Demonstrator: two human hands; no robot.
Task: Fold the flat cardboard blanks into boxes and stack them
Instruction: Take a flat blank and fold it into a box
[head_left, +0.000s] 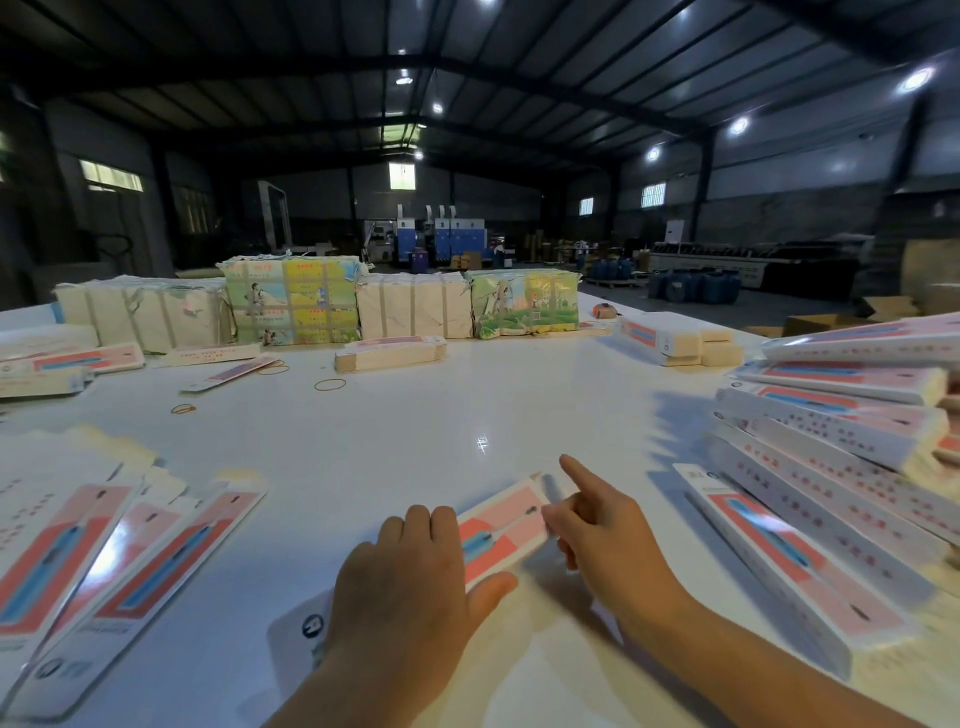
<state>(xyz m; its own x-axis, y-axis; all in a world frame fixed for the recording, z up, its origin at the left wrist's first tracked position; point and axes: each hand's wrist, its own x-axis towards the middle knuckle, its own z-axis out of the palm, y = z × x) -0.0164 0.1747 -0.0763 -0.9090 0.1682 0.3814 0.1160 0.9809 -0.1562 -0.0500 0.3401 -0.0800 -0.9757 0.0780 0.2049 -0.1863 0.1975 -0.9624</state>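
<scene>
Pink-printed blank (501, 530) lies on the white worktop (415, 426), long axis running from 7 to 1 o'clock. Left hand (402, 582) presses its near half flat, fingers straight; right hand (597, 525) pinches the far end at 1 o'clock, forefinger extended.

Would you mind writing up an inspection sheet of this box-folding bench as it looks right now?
Surface: white glossy table, glare spot near the middle.
Job's things: one blank under both hands; flat blanks fanned out at the left; folded boxes stacked at the right.
Clutter: rubber bands loose on the table; wrapped bundles along the far edge.
Grippers: left hand presses flat on the blank; right hand pinches its far end, index finger out.
Cables: nothing seen.
Surroundings: dim warehouse, blue machine at the back, blue drums on the floor.
</scene>
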